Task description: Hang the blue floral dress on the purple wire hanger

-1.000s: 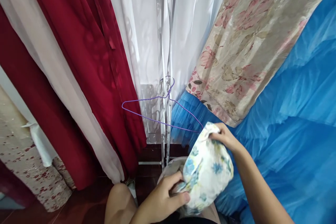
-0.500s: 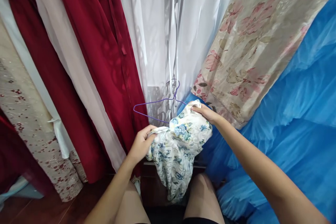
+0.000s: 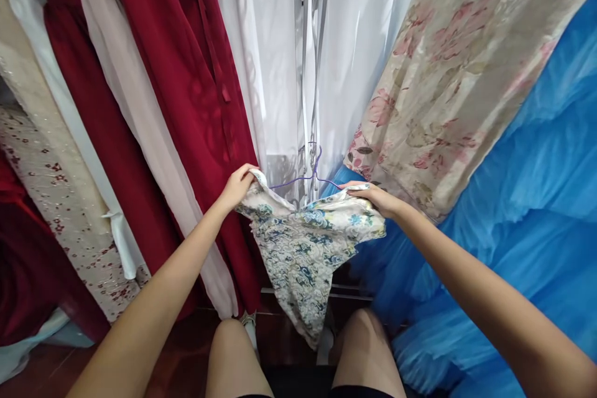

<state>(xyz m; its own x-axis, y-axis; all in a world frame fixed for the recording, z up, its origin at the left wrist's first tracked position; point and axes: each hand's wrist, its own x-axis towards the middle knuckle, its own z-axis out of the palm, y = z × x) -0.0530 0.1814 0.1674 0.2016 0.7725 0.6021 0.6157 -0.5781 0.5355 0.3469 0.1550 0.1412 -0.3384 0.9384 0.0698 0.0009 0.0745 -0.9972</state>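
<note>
A white floral top (image 3: pixel 298 261) with blue and yellow flowers hangs spread between my two hands, its lower end narrowing to a point above the floor. My left hand (image 3: pixel 240 186) pinches its left shoulder edge. On the other side, my right hand (image 3: pixel 368 196) grips the right shoulder edge, thumb and fingers closed. Behind the neckline a thin purple hanger (image 3: pixel 298 180) shows its hook and upper bar; the bar's two ends run behind or into the shoulders. Whatever else of the hanger there is stays hidden by the cloth.
Long white cloth (image 3: pixel 275 74) hangs straight ahead, with shiny grey strips down its middle. Red dresses (image 3: pixel 177 74) and a pale pink one (image 3: pixel 125 74) hang at left. At right are a beige floral dress (image 3: pixel 433 87) and a blue tulle skirt (image 3: pixel 527 168). My knees are below.
My left hand has moved up and left, pulling the top wider and drawing its left shoulder over the hanger's left end, which was bare before. The right hand stays nearly in place.
</note>
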